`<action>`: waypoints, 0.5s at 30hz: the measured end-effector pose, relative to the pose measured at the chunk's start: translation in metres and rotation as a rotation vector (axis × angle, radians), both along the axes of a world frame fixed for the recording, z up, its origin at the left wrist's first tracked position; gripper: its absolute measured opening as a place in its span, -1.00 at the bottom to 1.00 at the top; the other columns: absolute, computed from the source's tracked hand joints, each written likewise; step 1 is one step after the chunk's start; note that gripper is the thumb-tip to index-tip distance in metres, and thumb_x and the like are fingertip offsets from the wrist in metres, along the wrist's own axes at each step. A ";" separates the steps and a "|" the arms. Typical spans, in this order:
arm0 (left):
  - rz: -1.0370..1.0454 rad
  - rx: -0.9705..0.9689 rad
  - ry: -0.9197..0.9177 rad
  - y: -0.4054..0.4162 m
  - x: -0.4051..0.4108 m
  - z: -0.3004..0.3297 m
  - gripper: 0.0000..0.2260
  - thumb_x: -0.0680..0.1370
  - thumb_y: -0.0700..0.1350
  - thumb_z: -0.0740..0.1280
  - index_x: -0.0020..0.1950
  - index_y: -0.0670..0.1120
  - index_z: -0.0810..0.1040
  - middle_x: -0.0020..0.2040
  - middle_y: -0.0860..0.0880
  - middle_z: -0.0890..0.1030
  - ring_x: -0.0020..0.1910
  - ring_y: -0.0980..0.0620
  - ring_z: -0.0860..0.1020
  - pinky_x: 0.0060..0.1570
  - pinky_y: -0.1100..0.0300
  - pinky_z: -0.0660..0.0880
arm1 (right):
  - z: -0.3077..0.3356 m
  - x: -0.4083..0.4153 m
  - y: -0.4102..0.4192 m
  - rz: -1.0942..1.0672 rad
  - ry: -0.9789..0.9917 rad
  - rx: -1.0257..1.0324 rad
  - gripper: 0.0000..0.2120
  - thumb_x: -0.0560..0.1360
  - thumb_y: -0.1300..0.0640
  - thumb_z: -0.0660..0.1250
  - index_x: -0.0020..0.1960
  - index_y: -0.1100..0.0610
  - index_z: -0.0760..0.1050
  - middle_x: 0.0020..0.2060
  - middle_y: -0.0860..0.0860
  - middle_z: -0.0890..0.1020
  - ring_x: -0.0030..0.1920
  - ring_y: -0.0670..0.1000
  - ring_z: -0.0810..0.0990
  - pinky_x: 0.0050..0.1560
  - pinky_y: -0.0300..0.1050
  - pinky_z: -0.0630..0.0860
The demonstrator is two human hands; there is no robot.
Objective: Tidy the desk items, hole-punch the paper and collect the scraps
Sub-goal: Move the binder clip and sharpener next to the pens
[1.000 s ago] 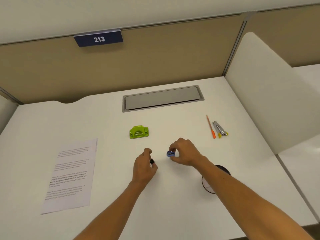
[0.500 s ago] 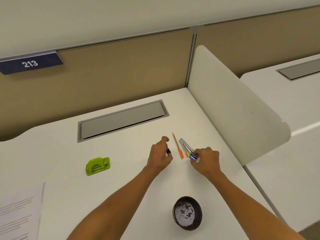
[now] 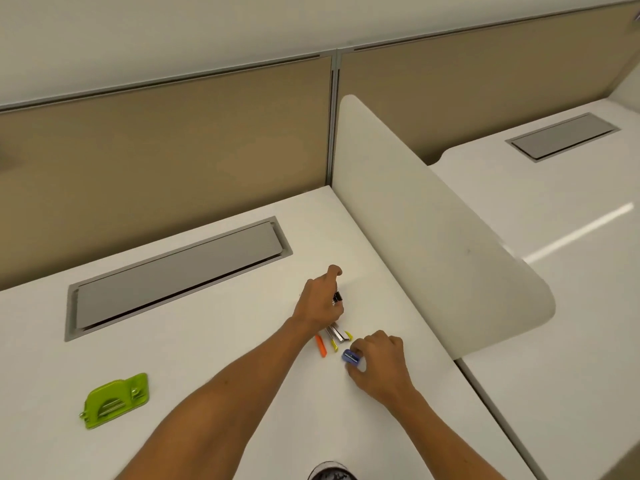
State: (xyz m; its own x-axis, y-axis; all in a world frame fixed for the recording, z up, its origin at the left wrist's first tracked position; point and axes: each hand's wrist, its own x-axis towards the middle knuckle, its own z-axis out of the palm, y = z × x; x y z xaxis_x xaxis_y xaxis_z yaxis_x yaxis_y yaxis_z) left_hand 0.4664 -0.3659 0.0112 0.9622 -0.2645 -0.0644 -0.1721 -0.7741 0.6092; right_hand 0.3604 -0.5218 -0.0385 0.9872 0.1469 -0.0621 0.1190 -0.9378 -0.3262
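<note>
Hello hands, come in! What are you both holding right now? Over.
Left hand pinches small black clip. Right hand pinches blue clip beside pens. Nothing blocking.

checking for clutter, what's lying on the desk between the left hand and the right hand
In the head view, a small cluster of pens, orange, yellow and silver, lies between the left hand and the right hand, partly hidden under the left hand.

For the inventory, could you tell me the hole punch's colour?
Lime green hole punch, clearest in the head view.

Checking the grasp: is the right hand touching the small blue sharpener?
Touching. The head view shows the right hand pinching the small blue sharpener between its fingertips, no gap visible.
</note>
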 end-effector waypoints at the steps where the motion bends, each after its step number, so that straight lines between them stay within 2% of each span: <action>1: -0.012 0.007 0.011 -0.002 0.004 -0.002 -0.50 0.41 -0.25 0.35 0.32 -0.10 0.32 -0.12 -0.08 0.60 -0.14 -0.13 0.58 -0.12 0.08 0.52 | -0.001 0.001 0.000 0.006 -0.007 0.008 -0.84 0.33 -0.09 0.38 -0.18 -0.03 0.59 -0.32 -0.12 0.62 -0.15 0.00 0.55 -0.09 -0.11 0.25; 3: -0.031 0.027 0.040 -0.004 0.010 -0.007 -0.49 0.43 -0.25 0.36 0.35 -0.10 0.31 -0.08 -0.10 0.61 -0.11 -0.12 0.59 -0.09 0.11 0.50 | -0.002 0.002 -0.002 0.018 -0.008 0.024 -0.81 0.33 -0.12 0.38 -0.15 -0.04 0.60 -0.29 -0.13 0.64 -0.13 -0.02 0.56 -0.08 -0.11 0.25; 6: -0.050 0.045 0.077 -0.004 0.015 -0.016 -0.47 0.43 -0.24 0.36 0.37 -0.10 0.30 -0.07 -0.12 0.61 -0.08 -0.14 0.60 -0.04 0.05 0.53 | -0.001 0.003 -0.005 0.035 -0.002 0.029 -0.74 0.33 -0.19 0.35 -0.12 -0.05 0.60 -0.25 -0.15 0.64 -0.11 -0.03 0.56 -0.06 -0.12 0.27; 8: -0.060 0.040 0.104 -0.002 0.015 -0.018 -0.46 0.44 -0.21 0.37 0.37 -0.10 0.29 -0.04 -0.11 0.60 -0.04 -0.14 0.60 -0.02 0.04 0.53 | 0.001 0.002 -0.008 0.028 -0.032 0.021 -0.67 0.28 -0.28 0.36 -0.14 -0.06 0.60 -0.27 -0.17 0.64 -0.16 -0.06 0.57 -0.09 -0.12 0.33; 11: -0.050 0.024 0.113 0.007 0.014 -0.018 -0.41 0.43 -0.10 0.44 0.39 -0.10 0.28 0.10 -0.10 0.57 0.07 -0.12 0.55 0.10 0.03 0.48 | 0.006 -0.001 -0.010 -0.006 -0.076 0.041 -0.57 0.24 -0.35 0.37 -0.13 -0.04 0.63 -0.26 -0.18 0.65 -0.21 -0.08 0.58 -0.13 -0.11 0.42; 15: -0.024 0.075 -0.003 0.032 0.003 -0.017 -0.34 0.41 0.07 0.45 0.42 -0.10 0.29 0.31 -0.07 0.47 0.28 -0.06 0.43 0.22 0.05 0.34 | 0.016 -0.002 -0.011 -0.022 -0.110 0.025 -0.50 0.24 -0.36 0.38 -0.03 0.00 0.63 -0.16 -0.12 0.67 -0.14 -0.03 0.61 -0.12 -0.09 0.47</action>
